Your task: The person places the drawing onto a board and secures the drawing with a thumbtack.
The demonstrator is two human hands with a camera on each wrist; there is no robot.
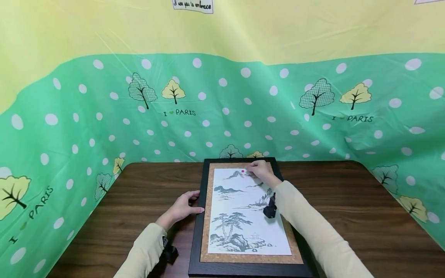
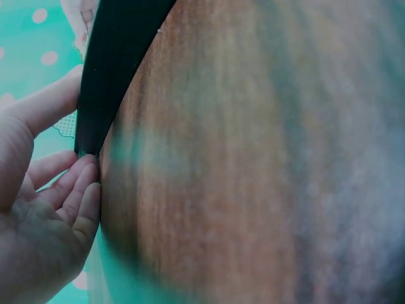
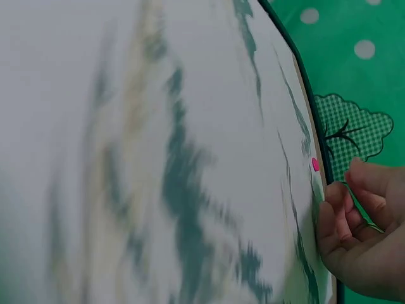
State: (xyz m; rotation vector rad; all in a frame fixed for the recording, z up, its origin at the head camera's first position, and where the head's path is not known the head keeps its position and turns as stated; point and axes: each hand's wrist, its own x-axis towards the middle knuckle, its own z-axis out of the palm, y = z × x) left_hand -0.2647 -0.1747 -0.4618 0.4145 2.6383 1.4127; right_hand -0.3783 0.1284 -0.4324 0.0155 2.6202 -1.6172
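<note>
A white sheet with an ink-style landscape print lies on a cork board in a black frame. My left hand touches the frame's left edge with thumb and fingertips; the left wrist view shows this hand against the frame's dark side. Near the top of the sheet is my right hand, just right of a small pink pushpin head. In the right wrist view its fingers bend loosely beside the pink dot, and I see nothing held.
The board lies on a dark wooden table. A green and yellow printed cloth hangs behind the table and at its sides. Each wrist carries a small black camera, one of them above the sheet.
</note>
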